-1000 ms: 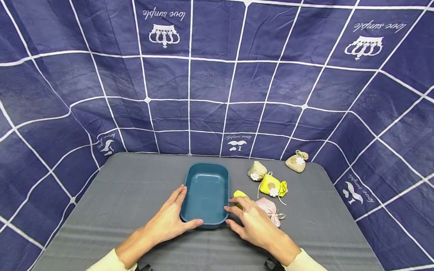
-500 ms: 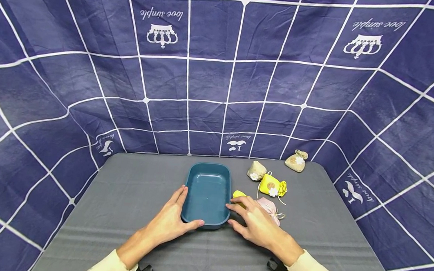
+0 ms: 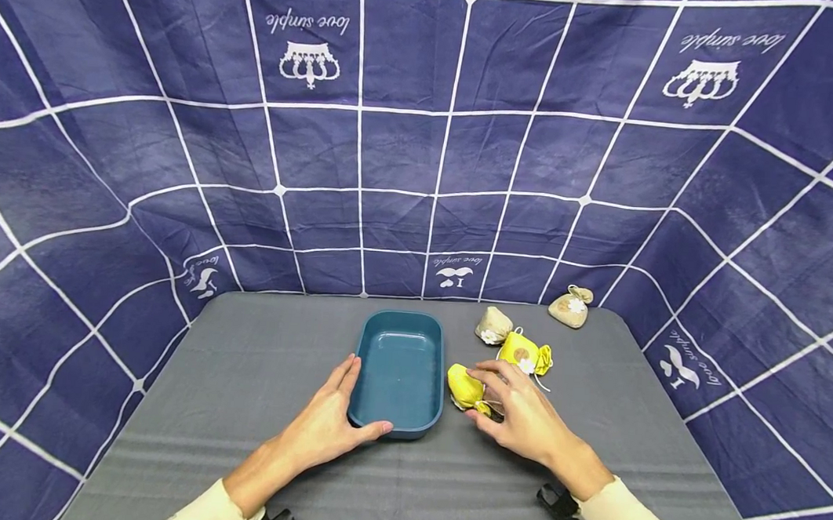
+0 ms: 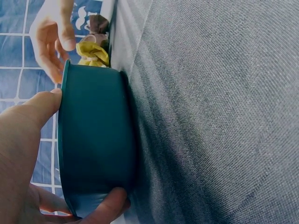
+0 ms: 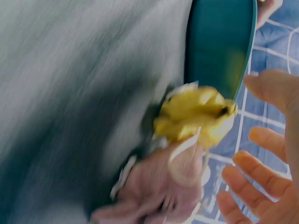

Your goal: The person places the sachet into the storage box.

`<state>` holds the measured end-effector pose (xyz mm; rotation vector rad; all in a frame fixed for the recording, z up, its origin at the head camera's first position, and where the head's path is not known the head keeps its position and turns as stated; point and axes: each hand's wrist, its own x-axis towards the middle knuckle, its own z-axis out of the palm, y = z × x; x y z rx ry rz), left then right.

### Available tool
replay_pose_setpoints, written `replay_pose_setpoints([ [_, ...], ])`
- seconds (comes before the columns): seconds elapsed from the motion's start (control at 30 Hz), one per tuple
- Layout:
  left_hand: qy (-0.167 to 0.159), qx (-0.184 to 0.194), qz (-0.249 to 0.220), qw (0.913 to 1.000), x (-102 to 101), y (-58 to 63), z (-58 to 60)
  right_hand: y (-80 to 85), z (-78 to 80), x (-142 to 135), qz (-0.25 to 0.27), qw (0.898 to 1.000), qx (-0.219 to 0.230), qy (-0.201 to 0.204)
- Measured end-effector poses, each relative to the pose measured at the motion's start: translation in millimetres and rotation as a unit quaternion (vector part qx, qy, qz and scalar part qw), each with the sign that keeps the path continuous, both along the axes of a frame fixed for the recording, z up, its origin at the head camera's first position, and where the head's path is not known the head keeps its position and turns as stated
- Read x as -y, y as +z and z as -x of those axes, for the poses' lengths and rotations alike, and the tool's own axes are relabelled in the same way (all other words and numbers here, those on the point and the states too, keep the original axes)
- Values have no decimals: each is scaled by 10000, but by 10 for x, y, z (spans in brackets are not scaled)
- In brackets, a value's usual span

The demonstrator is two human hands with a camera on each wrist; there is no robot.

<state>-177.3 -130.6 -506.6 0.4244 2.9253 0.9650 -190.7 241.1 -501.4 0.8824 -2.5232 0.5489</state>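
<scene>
A teal rectangular plastic box (image 3: 398, 377) sits on the grey cloth-covered table. My left hand (image 3: 329, 416) grips its near-left corner, thumb on the near rim and fingers along the left wall; the left wrist view shows the thumb on the rim (image 4: 60, 88) and a fingertip low on the wall. My right hand (image 3: 525, 411) hovers right of the box, fingers spread and loosely bent, holding nothing. Just by its fingertips lies a yellow drawstring pouch (image 3: 465, 386). A pink pouch (image 5: 161, 186) lies beside it, mostly hidden under the hand in the head view.
Another yellow pouch with a white flower (image 3: 521, 352) lies further back, touching or close to a beige pouch (image 3: 494, 325). A second beige pouch (image 3: 570, 307) sits near the far right corner. Blue gridded cloth (image 3: 408, 150) walls the table's back and sides.
My right hand has moved off the box's right side, to the right over the pouches, uncovering the near yellow pouch. My left hand stays at the box, which has shifted slightly right.
</scene>
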Motion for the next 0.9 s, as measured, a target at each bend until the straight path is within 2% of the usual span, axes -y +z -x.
replay_pose_setpoints([
  [0.27,-13,-66,1,10000,-8,-13,5,-48,15,-383,-120,9995,162,-263],
  [0.47,-8,-178,7,9998,-5,4,-15,-104,-10,-521,-77,9961,694,-547],
  [0.6,1,-137,-11,9999,-4,19,-18,-155,1,-553,116,9939,897,-635],
  [0.9,41,-98,22,9999,-4,2,-6,-214,41,-587,297,9944,973,-293],
])
